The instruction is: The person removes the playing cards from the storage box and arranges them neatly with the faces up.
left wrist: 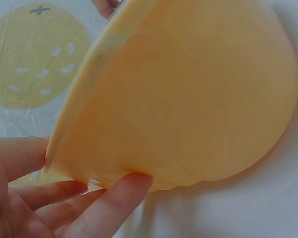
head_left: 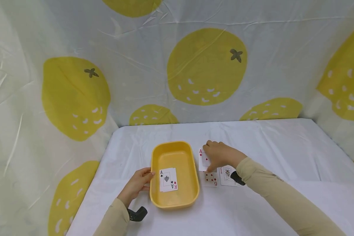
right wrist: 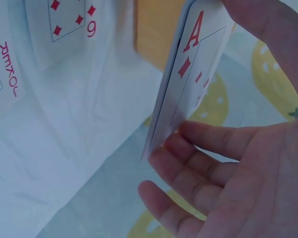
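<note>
My left hand [head_left: 138,183] grips the left wall of a yellow plastic tray [head_left: 185,195], thumb over the rim and fingers outside, as the left wrist view also shows. Inside the tray lie an ace of spades [head_left: 166,179] and, mostly under it, a red king [head_left: 175,187]. Just right of the tray, my right hand [head_left: 222,155] holds an ace of diamonds [right wrist: 188,74] by its opposite ends, tilted up off the cloth. Its edge looks layered; whether another card is behind it, I cannot tell. Below that hand lies a diamonds card [head_left: 211,182], a six or nine.
A joker card [head_left: 227,177] lies on the white cloth [head_left: 271,196], partly under my right wrist and its black strap [head_left: 237,178]. Behind the table hangs a curtain [head_left: 147,75] printed with yellow lemons, with more curtain at both sides.
</note>
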`<state>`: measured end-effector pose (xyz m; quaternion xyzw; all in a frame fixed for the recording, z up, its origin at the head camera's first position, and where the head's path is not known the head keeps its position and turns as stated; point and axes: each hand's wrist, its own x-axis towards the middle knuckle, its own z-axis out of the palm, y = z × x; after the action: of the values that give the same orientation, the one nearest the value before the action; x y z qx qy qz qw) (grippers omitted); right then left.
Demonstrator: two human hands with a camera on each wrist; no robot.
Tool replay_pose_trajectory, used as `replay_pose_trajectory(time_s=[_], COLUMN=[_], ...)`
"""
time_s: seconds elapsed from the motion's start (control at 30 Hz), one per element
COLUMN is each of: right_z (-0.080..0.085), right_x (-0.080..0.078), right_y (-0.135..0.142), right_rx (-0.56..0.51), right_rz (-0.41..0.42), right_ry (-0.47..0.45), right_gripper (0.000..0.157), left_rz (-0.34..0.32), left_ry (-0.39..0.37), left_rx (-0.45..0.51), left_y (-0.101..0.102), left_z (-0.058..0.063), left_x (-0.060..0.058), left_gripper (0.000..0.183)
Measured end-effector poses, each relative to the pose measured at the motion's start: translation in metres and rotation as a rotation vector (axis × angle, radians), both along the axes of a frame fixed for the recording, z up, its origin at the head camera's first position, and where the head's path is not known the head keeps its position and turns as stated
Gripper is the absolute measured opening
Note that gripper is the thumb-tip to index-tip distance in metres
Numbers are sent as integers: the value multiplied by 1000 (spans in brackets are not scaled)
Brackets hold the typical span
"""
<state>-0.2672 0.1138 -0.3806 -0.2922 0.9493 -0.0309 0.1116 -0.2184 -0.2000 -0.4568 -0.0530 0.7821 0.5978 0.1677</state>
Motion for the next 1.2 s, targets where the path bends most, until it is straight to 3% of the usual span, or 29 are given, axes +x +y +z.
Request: replay_pose_trajectory(time_s=[0.17, 0.37, 0.47, 0.7, 1.2], right_z=[-9, -30, -39, -51, -63], right_x=[3, 12, 16, 21, 30], right_y=[20, 64, 83, 107, 121], right_rx=[-3, -8, -5, -24, -18], right_rz=[-37, -78, -99, -129, -152], right_ry=[-16, -22, -22, -25, -46], right_gripper=[81, 72, 72, 75, 80], left_rz=[-12, 0, 10, 18, 29], left_ry=[-4, -18, -17, -10, -5], left_rx=[9, 10, 4, -11, -24], left_y=[5, 0, -1, -1, 1], left_z=[19, -3, -8, -7, -6], left_x=[8, 0, -1, -2, -3], left_gripper=[46, 46, 46, 46, 43])
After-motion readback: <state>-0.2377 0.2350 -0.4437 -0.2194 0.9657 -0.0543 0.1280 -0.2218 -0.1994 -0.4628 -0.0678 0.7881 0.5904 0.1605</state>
